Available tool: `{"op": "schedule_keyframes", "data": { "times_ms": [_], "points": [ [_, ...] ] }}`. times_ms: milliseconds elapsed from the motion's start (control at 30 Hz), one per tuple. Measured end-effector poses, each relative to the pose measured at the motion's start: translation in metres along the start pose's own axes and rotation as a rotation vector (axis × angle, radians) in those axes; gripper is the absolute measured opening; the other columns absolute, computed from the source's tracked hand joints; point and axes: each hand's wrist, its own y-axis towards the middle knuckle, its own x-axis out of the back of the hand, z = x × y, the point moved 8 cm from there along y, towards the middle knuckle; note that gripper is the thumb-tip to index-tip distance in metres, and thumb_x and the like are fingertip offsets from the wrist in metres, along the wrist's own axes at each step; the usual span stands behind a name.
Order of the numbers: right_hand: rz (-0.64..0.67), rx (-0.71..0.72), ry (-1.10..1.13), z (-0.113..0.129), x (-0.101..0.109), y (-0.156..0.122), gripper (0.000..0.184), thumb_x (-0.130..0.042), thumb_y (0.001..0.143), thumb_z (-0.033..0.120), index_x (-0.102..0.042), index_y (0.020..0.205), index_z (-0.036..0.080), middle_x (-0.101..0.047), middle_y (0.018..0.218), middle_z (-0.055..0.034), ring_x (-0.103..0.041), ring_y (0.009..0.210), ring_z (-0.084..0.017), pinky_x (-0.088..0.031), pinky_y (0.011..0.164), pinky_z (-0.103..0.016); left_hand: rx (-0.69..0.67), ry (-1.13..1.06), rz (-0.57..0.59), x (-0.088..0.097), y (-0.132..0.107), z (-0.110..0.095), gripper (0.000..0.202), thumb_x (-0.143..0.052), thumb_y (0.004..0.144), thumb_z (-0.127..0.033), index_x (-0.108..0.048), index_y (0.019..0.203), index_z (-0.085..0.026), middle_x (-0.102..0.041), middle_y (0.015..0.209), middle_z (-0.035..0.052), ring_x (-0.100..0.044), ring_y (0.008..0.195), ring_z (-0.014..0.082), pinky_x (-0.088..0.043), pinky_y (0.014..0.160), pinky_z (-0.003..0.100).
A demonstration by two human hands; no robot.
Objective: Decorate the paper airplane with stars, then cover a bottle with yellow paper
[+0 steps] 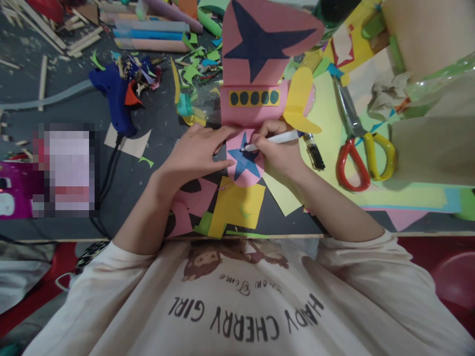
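My right hand (276, 146) is closed around a white marker pen (272, 140), its tip on a blue star (245, 162). The star lies on a rounded pink paper piece (245, 181), partly coloured dark at the top. Beside it my left hand (198, 151) lies flat with fingers spread, thumb and fingertips at the pink piece's left edge. Beyond both hands is a larger pink paper shape (230, 74) with a dark star (258, 44) and a yellow strip (254, 98) of dark dots. A yellow paper piece (299, 96) juts from its right side.
Red-and-yellow scissors (352, 143) lie at right on coloured paper sheets. A blue glue gun (115, 99) with a cord sits at left near wooden sticks and several markers (148, 37). Paper scraps (237, 205) lie near the front edge. A pen cap (314, 153) is by my right hand.
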Motion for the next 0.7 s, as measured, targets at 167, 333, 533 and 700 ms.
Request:
{"op": "schedule_keyframes", "data": {
  "times_ms": [167, 333, 533, 700],
  "points": [
    [-0.037, -0.003, -0.099, 0.0053, 0.0018, -0.0007, 0.031, -0.067, 0.077, 0.022, -0.045, 0.054, 0.023, -0.05, 0.055, 0.0047, -0.046, 0.057, -0.01, -0.039, 0.056, -0.026, -0.007, -0.012, -0.006, -0.0001, -0.0002, 0.0, 0.058, -0.061, 0.087, -0.046, -0.056, 0.139, -0.021, -0.069, 0.093, 0.0071, -0.065, 0.097, 0.0296, -0.041, 0.099, 0.041],
    [-0.02, -0.016, -0.065, 0.0045, 0.0004, 0.0001, 0.029, -0.064, 0.074, 0.018, -0.045, 0.053, 0.023, -0.053, 0.056, 0.0044, -0.051, 0.057, -0.01, -0.043, 0.058, -0.026, -0.013, 0.004, -0.009, -0.0008, -0.0001, 0.0011, 0.062, -0.061, 0.088, -0.048, -0.054, 0.143, -0.021, -0.069, 0.096, 0.0071, -0.065, 0.098, 0.029, -0.04, 0.099, 0.041],
    [-0.032, 0.002, -0.074, 0.0035, 0.0022, -0.0016, 0.029, -0.064, 0.077, 0.017, -0.044, 0.055, 0.023, -0.051, 0.056, 0.0051, -0.05, 0.058, -0.01, -0.043, 0.06, -0.026, -0.012, 0.007, -0.001, 0.0, -0.0001, -0.0003, 0.064, -0.06, 0.088, -0.049, -0.054, 0.144, -0.02, -0.07, 0.097, 0.0082, -0.065, 0.1, 0.0297, -0.041, 0.1, 0.041],
    [-0.019, 0.003, -0.061, 0.0032, 0.0009, 0.0005, 0.032, -0.063, 0.08, 0.017, -0.042, 0.056, 0.023, -0.05, 0.056, 0.0053, -0.052, 0.059, -0.01, -0.044, 0.06, -0.026, -0.006, 0.004, -0.005, 0.0009, -0.0007, 0.0002, 0.062, -0.06, 0.088, -0.048, -0.054, 0.144, -0.022, -0.071, 0.098, 0.0076, -0.065, 0.099, 0.0289, -0.042, 0.1, 0.04]
  ]
}}
